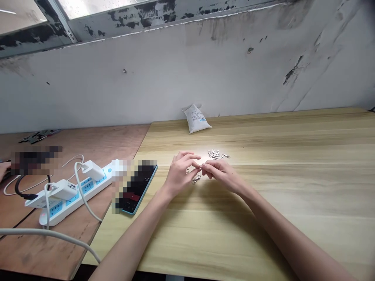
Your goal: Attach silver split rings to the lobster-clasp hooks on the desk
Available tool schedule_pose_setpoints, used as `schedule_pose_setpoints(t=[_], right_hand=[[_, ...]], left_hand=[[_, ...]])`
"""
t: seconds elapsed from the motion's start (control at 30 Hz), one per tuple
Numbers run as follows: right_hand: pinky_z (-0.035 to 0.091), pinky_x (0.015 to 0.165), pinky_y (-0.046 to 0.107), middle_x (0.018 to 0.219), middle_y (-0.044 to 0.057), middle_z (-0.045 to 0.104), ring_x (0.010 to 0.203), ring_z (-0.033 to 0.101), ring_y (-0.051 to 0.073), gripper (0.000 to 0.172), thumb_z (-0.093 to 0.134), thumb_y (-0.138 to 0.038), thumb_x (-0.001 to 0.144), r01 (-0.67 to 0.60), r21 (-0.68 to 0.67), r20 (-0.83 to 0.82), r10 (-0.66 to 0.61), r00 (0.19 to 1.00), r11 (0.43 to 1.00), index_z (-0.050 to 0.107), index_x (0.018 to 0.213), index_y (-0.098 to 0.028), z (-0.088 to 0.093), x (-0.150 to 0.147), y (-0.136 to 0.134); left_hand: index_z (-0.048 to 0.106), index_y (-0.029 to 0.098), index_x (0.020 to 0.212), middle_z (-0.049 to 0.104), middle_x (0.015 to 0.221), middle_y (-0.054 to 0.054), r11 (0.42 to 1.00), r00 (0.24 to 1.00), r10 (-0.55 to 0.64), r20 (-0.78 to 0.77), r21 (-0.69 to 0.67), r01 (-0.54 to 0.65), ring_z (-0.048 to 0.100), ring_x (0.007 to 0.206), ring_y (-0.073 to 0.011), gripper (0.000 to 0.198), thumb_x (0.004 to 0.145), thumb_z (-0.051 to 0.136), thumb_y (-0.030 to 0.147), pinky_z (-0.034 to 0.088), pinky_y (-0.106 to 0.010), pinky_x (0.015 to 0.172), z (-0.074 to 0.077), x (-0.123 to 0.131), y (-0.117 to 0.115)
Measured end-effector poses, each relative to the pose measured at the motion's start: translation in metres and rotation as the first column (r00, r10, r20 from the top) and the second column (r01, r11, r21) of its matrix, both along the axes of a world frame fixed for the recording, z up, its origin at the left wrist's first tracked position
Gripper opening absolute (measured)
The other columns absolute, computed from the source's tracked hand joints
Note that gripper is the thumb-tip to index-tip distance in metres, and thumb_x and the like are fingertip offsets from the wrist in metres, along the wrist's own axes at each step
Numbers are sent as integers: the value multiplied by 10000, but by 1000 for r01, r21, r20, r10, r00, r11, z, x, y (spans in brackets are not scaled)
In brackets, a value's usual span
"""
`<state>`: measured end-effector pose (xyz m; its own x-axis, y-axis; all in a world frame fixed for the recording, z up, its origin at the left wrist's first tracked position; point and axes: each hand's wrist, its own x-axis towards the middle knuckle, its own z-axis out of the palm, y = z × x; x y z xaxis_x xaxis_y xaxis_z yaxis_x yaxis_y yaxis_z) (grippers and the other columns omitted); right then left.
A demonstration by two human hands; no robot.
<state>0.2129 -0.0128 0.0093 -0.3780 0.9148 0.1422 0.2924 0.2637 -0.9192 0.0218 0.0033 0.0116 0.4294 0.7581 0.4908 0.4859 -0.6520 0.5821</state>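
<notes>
My left hand point(179, 171) and my right hand point(218, 173) meet over the light wooden table point(263, 203), fingertips pinched together on a small metal clasp point(200, 167). A split ring point(188, 171) and another lobster clasp point(196, 179) lie on the table just beneath the hands. A small heap of several metal clasps point(217, 155) sits a little beyond my right hand.
A small white pouch point(195, 118) leans by the wall. A phone point(137, 188) lies left of my hands. On the brown board to the left is a white power strip point(70, 191) with chargers and cables. Another person's hand point(3, 168) shows at the far left edge.
</notes>
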Motion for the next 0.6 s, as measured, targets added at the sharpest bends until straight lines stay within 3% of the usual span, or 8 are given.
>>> schedule_pose_setpoints(t=[0.07,0.13,0.23,0.33,0.43,0.57,0.6], right_hand=[[310,543,243,579,-18,485,551,422,108,452,438,-472,939,-39,-17,55,40,998,999,613,657,-165,1,0,0],[328,555,245,588,-11,508,557,438,111,460,417,-480,943,-95,-61,61,98,993,994,623,683,-162,1,0,0],[328,538,244,581,-15,509,533,422,108,437,416,-471,939,-155,-136,90,168,982,978,633,717,-163,1,4,1],[264,495,242,558,-35,452,508,357,98,405,481,-493,899,-152,-131,219,178,959,980,650,724,-168,1,14,4],[237,493,247,548,-31,448,509,345,101,432,499,-526,882,-83,-23,331,86,940,996,640,678,-171,-4,28,13],[292,546,255,613,10,576,554,454,125,366,493,-443,894,157,250,437,-256,862,955,667,707,-181,-16,47,28],[303,556,254,633,13,599,572,481,133,316,510,-418,885,170,286,464,-292,836,943,689,756,-192,-19,49,30]], left_hand=[[686,218,829,705,1132,-19,984,988,60,-140,175,-35,520,1191,-240,103,884,606,183,373,-442,995,-3,2,-2],[674,215,830,693,1163,-18,965,971,109,-213,256,-53,510,1206,-244,121,900,581,184,368,-441,994,-5,2,-2],[673,217,888,647,1240,-28,978,951,79,-299,210,-15,526,1157,-239,56,875,618,211,415,-419,960,-6,-7,5],[670,220,1004,655,1192,-40,995,902,-9,-431,82,49,550,1090,-226,140,877,611,214,462,-396,916,-4,-21,15],[676,230,1017,646,1138,-40,1000,871,-27,-491,-1,31,560,1071,-220,161,869,624,264,480,-356,859,1,-33,18],[696,228,913,656,960,-33,997,845,8,-535,-66,-51,592,925,-209,121,845,650,318,462,-315,746,8,-37,14],[698,229,879,656,915,-27,996,841,5,-541,-76,-55,592,895,-202,105,856,637,311,449,-302,716,8,-37,14]])
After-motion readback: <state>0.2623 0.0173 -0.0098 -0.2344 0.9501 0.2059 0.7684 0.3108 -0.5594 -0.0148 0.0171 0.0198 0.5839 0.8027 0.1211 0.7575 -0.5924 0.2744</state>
